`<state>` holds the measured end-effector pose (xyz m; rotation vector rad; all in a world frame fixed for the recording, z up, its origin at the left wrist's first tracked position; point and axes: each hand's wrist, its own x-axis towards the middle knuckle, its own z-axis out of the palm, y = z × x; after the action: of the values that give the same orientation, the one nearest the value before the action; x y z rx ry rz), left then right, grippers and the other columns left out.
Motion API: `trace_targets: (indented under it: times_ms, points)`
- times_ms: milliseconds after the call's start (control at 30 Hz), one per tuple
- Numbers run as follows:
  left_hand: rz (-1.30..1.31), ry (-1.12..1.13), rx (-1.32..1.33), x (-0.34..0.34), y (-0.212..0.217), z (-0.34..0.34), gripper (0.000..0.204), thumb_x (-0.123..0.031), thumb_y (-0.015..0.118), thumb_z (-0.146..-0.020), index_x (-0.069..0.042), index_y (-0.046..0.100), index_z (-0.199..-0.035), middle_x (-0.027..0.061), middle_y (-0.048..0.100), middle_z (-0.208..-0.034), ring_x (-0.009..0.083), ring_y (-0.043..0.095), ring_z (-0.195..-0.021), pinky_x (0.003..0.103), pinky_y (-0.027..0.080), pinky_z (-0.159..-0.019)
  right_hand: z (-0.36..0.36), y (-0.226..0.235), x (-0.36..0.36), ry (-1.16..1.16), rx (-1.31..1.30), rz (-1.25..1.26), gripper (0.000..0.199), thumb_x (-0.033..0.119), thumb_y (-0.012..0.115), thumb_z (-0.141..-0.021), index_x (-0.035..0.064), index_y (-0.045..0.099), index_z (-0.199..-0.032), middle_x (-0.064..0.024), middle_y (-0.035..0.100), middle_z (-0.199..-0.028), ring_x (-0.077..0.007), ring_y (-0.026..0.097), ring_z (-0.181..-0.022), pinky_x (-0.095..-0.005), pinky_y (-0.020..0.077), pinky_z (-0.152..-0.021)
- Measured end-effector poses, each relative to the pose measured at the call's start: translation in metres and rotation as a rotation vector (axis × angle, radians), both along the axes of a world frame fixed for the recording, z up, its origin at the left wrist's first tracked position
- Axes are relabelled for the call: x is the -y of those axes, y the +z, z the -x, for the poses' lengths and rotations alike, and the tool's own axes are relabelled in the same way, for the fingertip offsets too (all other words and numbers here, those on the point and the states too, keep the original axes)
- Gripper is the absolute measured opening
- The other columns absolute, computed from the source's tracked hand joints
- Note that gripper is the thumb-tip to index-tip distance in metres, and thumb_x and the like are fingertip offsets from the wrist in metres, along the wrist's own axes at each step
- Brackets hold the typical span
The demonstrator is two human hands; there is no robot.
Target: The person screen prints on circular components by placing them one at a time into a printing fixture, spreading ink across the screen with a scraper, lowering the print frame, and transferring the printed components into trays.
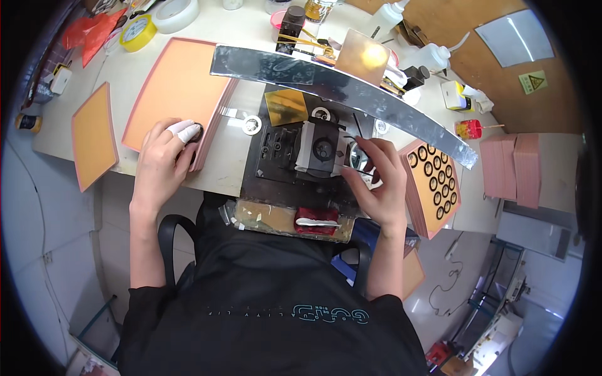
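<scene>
Over the left end of the bench, my left hand (164, 150) has white wraps on its fingers. They close round a small black round piece (197, 133) at the edge of a stack of pink-edged orange trays (179, 81). My right hand (380, 183) is at the right side of a dark fixture, thumb and fingers curled round a thin dark tool (357, 123). A round glassy piece (358, 158) shows between those fingers; whether they touch it, I cannot tell. Left of this hand, a black ring (323, 149) sits on a dark block (321, 164) with pale side strips.
A long dark curved bar (338, 94) spans above the fixture. To the right, a tray (433, 182) carries several black rings. Bottles (433, 56), brushes and tape rolls (138, 32) stand along the back. A red pad (316, 220) lies on the front ledge.
</scene>
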<state>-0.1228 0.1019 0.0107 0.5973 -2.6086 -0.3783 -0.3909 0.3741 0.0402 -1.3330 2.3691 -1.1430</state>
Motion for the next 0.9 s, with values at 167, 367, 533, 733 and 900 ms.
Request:
trace_targets:
  times_ms: [167,367,533,733,900]
  points:
    - [-0.019,0.015,-0.1,0.006,-0.001,0.0,0.032,0.006,0.071,-0.088,0.0,0.075,-0.119,0.011,0.075,-0.116,0.0278,0.069,-0.106,0.037,0.054,-0.093,0.012,-0.001,0.012,0.171,-0.108,-0.025,0.041,0.004,0.082,-0.085,0.0036,0.075,-0.125,-0.0069,0.07,-0.116,-0.017,0.061,-0.085,-0.0281,0.0501,-0.07]
    - [-0.09,0.131,-0.352,0.005,0.005,0.007,0.028,0.005,0.064,-0.1,0.002,0.071,-0.127,0.0116,0.073,-0.119,0.0235,0.069,-0.106,0.033,0.055,-0.092,0.022,0.008,0.014,0.28,-0.142,-0.05,0.039,0.002,0.083,-0.083,0.003,0.076,-0.121,-0.0067,0.071,-0.111,-0.0176,0.059,-0.076,-0.0279,0.0485,-0.065]
    - [-0.097,0.196,-0.488,-0.003,-0.002,-0.012,0.031,0.003,0.06,-0.105,0.003,0.069,-0.135,0.0116,0.072,-0.122,0.0182,0.069,-0.1,0.03,0.055,-0.087,0.018,0.021,-0.012,0.0,-0.163,-0.005,0.036,0.003,0.084,-0.083,0.0019,0.077,-0.119,-0.0063,0.073,-0.108,-0.0162,0.057,-0.071,-0.0259,0.0479,-0.064]
    - [-0.529,0.216,-0.587,-0.02,-0.018,0.003,0.032,0.002,0.06,-0.107,0.003,0.066,-0.138,0.0119,0.072,-0.122,0.02,0.069,-0.101,0.03,0.056,-0.089,0.055,-0.005,-0.115,-0.634,-0.162,-0.103,0.036,0.011,0.085,-0.085,-0.0025,0.077,-0.118,-0.0059,0.074,-0.101,-0.0132,0.056,-0.07,-0.0248,0.0478,-0.064]
    - [-0.48,-0.055,-0.537,-0.031,-0.031,0.052,0.029,0.006,0.062,-0.103,0.003,0.069,-0.131,0.0119,0.073,-0.124,0.0217,0.071,-0.107,0.031,0.056,-0.094,0.065,-0.022,-0.132,-0.691,-0.149,-0.076,0.037,0.012,0.085,-0.085,-0.0038,0.077,-0.117,-0.0066,0.074,-0.098,-0.0136,0.056,-0.069,-0.0255,0.0488,-0.065]
